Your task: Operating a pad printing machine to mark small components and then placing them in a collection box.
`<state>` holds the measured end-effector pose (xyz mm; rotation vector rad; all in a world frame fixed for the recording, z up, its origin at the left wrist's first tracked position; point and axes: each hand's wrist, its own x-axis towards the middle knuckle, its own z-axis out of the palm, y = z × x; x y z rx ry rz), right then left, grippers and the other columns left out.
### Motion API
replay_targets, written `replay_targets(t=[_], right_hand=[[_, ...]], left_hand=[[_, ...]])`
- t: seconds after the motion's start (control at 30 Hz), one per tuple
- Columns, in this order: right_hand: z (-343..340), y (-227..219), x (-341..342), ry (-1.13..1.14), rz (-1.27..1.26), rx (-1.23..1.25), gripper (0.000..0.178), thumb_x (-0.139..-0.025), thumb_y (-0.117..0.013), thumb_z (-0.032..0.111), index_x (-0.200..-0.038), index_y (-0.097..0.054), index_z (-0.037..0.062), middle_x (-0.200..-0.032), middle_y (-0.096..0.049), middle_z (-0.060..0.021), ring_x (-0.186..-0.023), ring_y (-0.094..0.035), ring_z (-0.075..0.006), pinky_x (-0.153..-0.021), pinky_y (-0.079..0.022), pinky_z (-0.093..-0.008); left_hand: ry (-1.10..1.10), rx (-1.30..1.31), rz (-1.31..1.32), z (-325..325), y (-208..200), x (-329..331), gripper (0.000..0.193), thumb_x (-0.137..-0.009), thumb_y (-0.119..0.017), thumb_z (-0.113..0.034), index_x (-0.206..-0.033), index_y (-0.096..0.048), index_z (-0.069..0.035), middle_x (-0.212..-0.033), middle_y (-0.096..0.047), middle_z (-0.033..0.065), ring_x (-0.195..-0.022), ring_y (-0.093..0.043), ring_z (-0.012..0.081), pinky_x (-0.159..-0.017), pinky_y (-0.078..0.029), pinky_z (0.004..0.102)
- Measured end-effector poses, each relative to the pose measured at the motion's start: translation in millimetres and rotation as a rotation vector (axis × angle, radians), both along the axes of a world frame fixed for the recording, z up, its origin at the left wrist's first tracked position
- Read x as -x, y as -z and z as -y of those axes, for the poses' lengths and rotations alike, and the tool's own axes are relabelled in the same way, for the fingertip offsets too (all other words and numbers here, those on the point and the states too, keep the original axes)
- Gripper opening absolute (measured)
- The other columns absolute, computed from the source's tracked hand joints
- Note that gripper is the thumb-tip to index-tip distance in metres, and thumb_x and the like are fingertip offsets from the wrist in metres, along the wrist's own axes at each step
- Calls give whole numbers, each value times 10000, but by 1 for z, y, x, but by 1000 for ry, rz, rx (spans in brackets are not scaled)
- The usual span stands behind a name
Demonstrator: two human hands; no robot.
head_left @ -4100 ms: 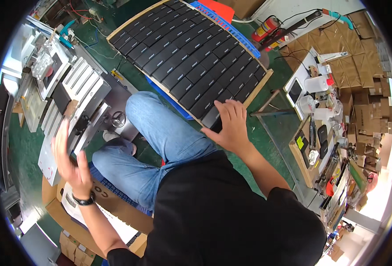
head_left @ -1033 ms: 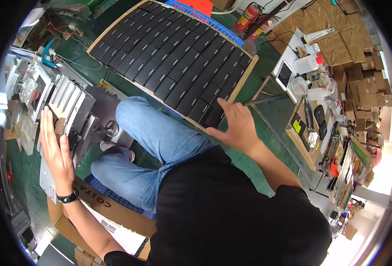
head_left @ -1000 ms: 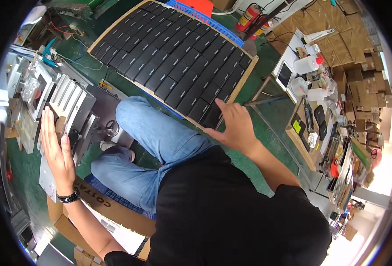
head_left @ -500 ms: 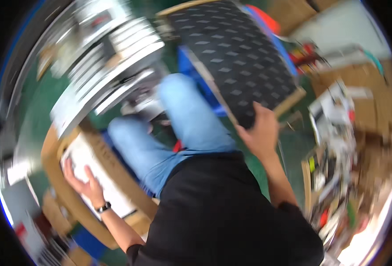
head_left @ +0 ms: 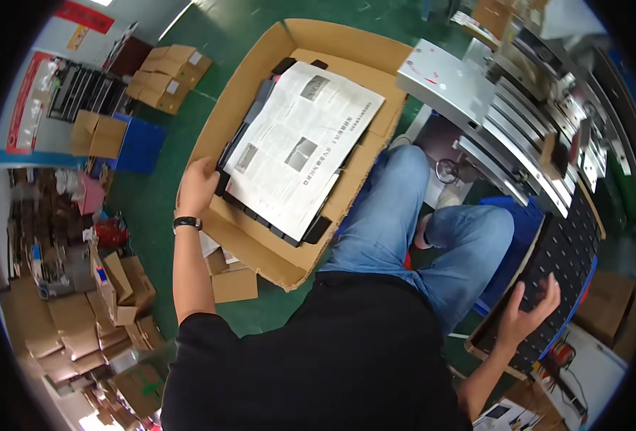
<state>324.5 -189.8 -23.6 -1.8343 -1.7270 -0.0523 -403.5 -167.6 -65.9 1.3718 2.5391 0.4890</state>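
Observation:
My left hand [head_left: 199,188] is closed over the left wall of a shallow cardboard box [head_left: 221,136], with its fingertips hidden inside the rim. A printed newspaper sheet [head_left: 300,144] lies in that box over several flat black pieces [head_left: 316,231], whose ends stick out around it. To the right, my right hand [head_left: 526,312] hovers over or lightly rests on a black tray of parts in rows [head_left: 566,248]; I cannot tell which. Its fingers are apart and nothing is in them.
A metal machine with a grooved table [head_left: 526,122] stands ahead on the right. Below the black tray is a blue crate [head_left: 519,215]. Cardboard boxes [head_left: 167,79] and a blue bin [head_left: 140,144] stand on the green floor to the left, with stacked cartons [head_left: 66,323] nearer.
My view has swung left, so the box now lies ahead and the machine at the right. My left hand went from open above the white sheet to the box wall. My right hand left the tray's corner.

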Motion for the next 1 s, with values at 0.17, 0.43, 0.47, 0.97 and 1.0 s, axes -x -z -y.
replay_targets(t=[0.17,0.43,0.47,0.97,1.0], right_hand=[[-89,-28,33,-172,-59,-216,599,-967,-750,34,-1534,-558,16,-1503,-558,-200,-1275,-584,-309,-1046,-488,-404],[-146,-19,59,-212,-176,-357,579,-953,-758,5,-1500,-567,-1,-1442,-582,-192,-1250,-610,-324,-1109,-494,-432],[-147,-15,61,-214,-184,-368,574,-950,-758,-1,-1492,-571,-2,-1433,-584,-192,-1247,-612,-325,-1113,-499,-435],[-144,-5,56,-201,-88,-413,518,-942,-761,-24,-1436,-612,14,-1405,-600,-174,-1219,-644,-310,-1103,-533,-429],[-144,-5,56,-203,-87,-414,524,-932,-760,-35,-1433,-614,11,-1402,-602,-178,-1218,-645,-314,-1103,-537,-434]], left_hand=[[70,297,-217,9,13,-9,516,-918,-815,-222,-1353,-714,35,-1273,-768,189,-1152,-737,346,-1038,-571,383],[433,-181,-120,-51,41,-63,836,-841,-877,-467,-1521,-619,-55,-1578,-581,216,-1426,-562,435,-1166,-487,508],[579,-186,-208,-59,45,-85,937,-827,-881,-558,-1577,-577,-86,-1650,-513,213,-1511,-480,450,-1214,-442,543],[720,-183,-219,-70,79,-136,564,-990,-779,-410,-1481,-685,-149,-1582,-606,57,-1479,-506,368,-1192,-464,489],[711,-193,-181,-70,80,-136,507,-997,-771,-363,-1446,-709,-135,-1552,-631,58,-1451,-528,362,-1180,-474,471]])
